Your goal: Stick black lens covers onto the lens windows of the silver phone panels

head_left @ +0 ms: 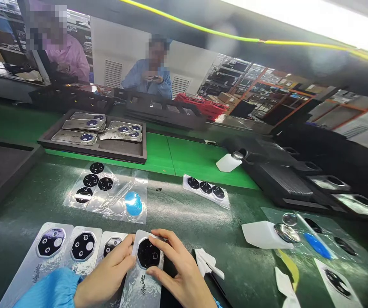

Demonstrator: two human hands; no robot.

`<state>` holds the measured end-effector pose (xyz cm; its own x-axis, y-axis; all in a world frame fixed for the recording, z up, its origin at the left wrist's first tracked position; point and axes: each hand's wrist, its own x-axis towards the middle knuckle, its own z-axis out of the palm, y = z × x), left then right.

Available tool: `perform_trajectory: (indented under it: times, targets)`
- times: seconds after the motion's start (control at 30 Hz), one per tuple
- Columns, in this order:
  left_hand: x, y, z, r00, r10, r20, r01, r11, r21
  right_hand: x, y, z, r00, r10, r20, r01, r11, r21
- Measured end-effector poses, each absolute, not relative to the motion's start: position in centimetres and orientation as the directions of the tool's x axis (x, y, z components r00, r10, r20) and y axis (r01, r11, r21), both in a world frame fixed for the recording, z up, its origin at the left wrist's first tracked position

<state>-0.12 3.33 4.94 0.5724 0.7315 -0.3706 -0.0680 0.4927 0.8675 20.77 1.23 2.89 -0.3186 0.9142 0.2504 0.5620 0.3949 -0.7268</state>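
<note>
At the near edge of the green bench (177,214), the left hand (107,273) and right hand (180,269) pinch a silver phone back cover (140,284) by its black camera ring (148,253). Three similar covers (75,252) lie just left; a white dispenser bottle (264,234) stands well right.

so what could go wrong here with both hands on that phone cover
1. The right hand and left hand press fingers around the black lens piece on the phone cover; fingertips might smudge the glossy lens.
2. That cover overlaps the next cover in the row, so pressing could shift or scratch it.
3. The white bottle lies on its side close by on the green mat; it may leak or get knocked.
</note>
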Motion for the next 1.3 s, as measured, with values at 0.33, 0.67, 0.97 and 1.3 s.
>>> perform_trajectory:
  times: [0.33, 0.67, 0.97, 1.3]
  targets:
    - [-0.2, 2.9, 4.6, 0.487, 0.753, -0.442, 0.013, 0.500, 0.866, 20.0, 1.2, 3.3, -0.287, 0.907, 0.307, 0.593, 0.420, -0.687]
    - [0.1, 2.7, 4.1, 0.469, 0.783, -0.408, 0.050, 0.438, 0.898, 19.5, 0.9, 3.6, -0.260, 0.922, 0.289, 0.631, 0.388, -0.671]
    - [0.0, 2.7, 3.6, 0.469, 0.786, -0.402, 0.114, 0.398, 0.910, 19.0, 0.9, 4.1, -0.236, 0.934, 0.268, 0.675, 0.356, -0.646]
    - [0.0, 2.7, 3.8, 0.458, 0.793, -0.403, 0.156, 0.374, 0.914, 18.8, 0.9, 4.1, -0.248, 0.918, 0.309, 0.665, 0.393, -0.635]
